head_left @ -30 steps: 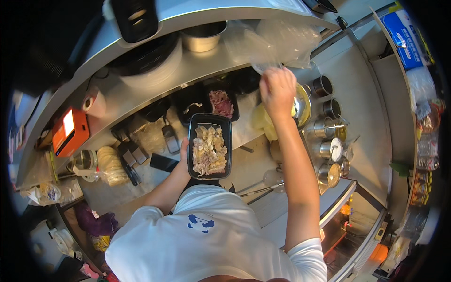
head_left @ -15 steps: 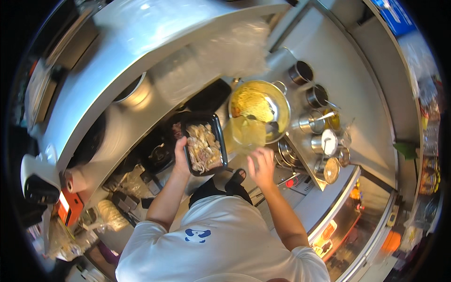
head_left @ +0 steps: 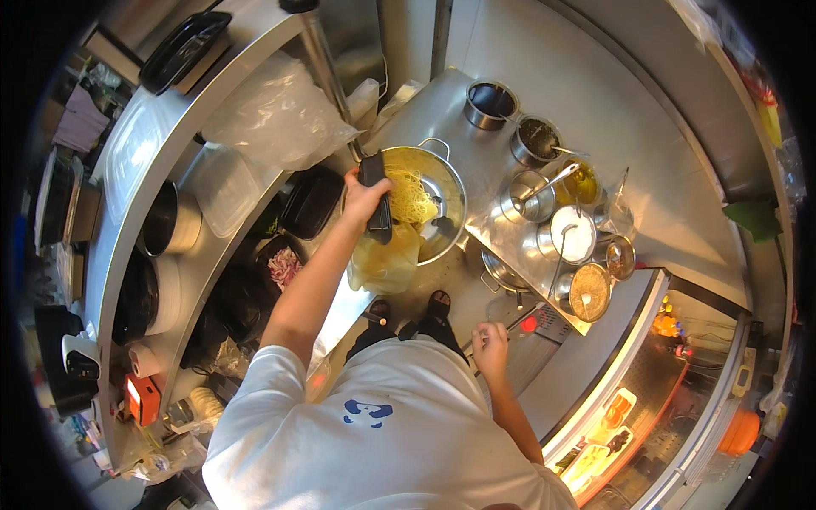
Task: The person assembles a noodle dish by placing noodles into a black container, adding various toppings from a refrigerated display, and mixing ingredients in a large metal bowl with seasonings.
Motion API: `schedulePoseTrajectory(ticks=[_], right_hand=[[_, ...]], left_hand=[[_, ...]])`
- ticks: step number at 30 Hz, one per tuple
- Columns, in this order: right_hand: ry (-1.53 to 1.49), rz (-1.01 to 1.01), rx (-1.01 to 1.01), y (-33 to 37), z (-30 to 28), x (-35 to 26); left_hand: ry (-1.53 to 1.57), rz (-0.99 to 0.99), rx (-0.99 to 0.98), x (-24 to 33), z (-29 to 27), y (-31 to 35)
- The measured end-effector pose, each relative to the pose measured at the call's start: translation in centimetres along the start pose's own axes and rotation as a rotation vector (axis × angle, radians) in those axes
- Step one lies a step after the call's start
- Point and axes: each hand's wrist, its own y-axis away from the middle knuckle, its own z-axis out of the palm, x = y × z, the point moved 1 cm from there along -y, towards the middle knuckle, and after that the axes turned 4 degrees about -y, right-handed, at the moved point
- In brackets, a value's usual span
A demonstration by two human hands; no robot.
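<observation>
My left hand (head_left: 364,194) grips a black plastic food tray (head_left: 376,211), turned up on its edge over the left side of a large steel bowl (head_left: 460,201). The tray's inside faces away, so its contents are hidden. Yellow noodle-like strands (head_left: 411,197) lie in the bowl, lined in part by a yellowish see-through plastic bag (head_left: 387,262) that hangs over the near rim. My right hand (head_left: 490,350) is low beside my body, apart from the bowl, its fingers curled in with nothing visible in them.
Right of the bowl, several steel pots stand on the counter, among them a pot of white powder (head_left: 574,234) and a pot of tan grains (head_left: 590,291). A lit display case (head_left: 608,425) is at lower right. Shelves at left hold a clear plastic bag (head_left: 276,106) and black tubs (head_left: 313,201).
My left hand has carried the tray of cooked meat pieces up to the bowl and tipped it from level onto its edge. My right hand has drawn back from the bag, its fingers curling in.
</observation>
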Motion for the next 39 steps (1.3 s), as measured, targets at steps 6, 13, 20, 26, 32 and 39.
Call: schedulePoseTrajectory(ticks=[6,13,20,26,32,39], right_hand=[[-0.088,0.165,-0.108,-3.8,-1.4,5.9],[-0.181,0.074,-0.426,-9.7,-0.1,6.2],[-0.531,-0.088,-0.654,-14.7,2.3,-4.4],[-0.533,-0.55,-0.564,-17.6,3.4,-14.5],[-0.359,-0.962,-0.368,-20.7,-0.4,-21.5],[-0.386,-1.256,0.04,-33.4,-8.7,-36.4]], left_hand=[[-0.42,0.211,0.438,1.4,-0.4,1.6],[1.119,-0.123,-0.121,-2.6,-6.3,8.7],[1.425,-0.023,-0.132,-5.6,-5.2,15.4],[1.558,-0.061,-0.211,-6.6,-3.8,18.8],[1.479,0.359,-0.436,-3.3,-8.1,21.6],[0.472,-0.052,0.255,-13.4,-12.1,22.2]])
